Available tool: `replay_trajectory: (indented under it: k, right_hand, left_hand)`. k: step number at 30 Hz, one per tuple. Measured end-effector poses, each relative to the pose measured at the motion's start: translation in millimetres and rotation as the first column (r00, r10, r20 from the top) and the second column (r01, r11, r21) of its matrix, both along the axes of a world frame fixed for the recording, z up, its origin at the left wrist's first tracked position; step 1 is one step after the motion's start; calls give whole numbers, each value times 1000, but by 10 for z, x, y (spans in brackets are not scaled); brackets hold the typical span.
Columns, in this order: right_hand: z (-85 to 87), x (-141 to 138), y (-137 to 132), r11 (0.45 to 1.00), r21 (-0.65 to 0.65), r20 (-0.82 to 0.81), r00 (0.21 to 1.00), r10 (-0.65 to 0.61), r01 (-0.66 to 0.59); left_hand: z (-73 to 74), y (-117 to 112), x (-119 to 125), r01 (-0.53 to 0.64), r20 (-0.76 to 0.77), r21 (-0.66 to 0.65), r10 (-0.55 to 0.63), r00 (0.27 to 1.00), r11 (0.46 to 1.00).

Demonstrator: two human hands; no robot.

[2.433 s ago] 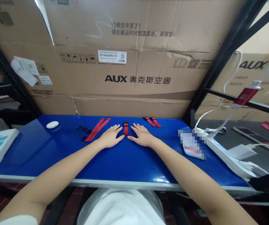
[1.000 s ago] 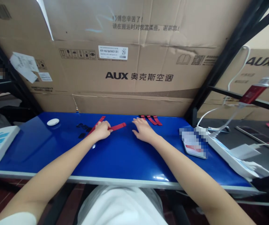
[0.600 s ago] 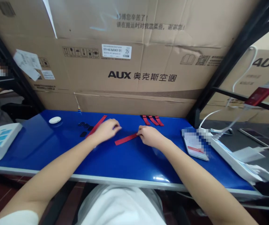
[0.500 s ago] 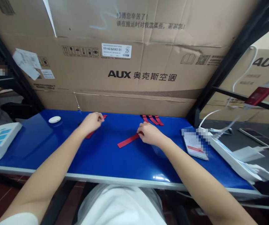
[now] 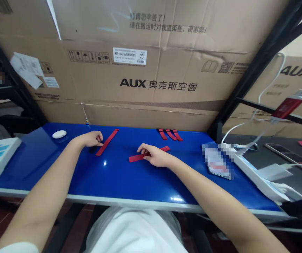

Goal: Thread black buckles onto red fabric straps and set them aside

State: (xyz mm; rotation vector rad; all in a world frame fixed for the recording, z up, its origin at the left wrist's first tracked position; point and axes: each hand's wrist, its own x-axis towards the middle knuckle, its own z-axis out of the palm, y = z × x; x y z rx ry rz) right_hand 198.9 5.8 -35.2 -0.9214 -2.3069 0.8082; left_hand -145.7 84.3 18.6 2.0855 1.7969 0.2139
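I have the right hand curled over a red strap lying mid-desk, both strap ends showing past it; I can't tell whether the fingers grip it. My left hand is bent, fingertips down beside a second red strap, which slants toward the desk's back edge; what those fingers hold, if anything, I can't make out. Along that back edge, right of centre, I see three short buckled straps. A white disc sits near the back-left corner, a phone toward the desk's right edge.
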Motion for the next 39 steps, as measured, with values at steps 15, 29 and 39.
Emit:
replay_trajectory:
  k: [15, 29, 39]
  right_hand:
    - [24, -30, -42, 984, 158, 97, 990, -99, 83]
    - [-3, -4, 20, 981, 56, -47, 982, -182, 185]
    - [27, -50, -4, 985, -85, -124, 979, -160, 151]
  left_hand:
    - [336, -328, -344, -173, 80, -234, 196, 977, 957]
    - [190, -346, -165, -180, -34, -443, 185, 982, 878]
    - [269, -420, 178, 154, 281, -106, -119, 952, 982]
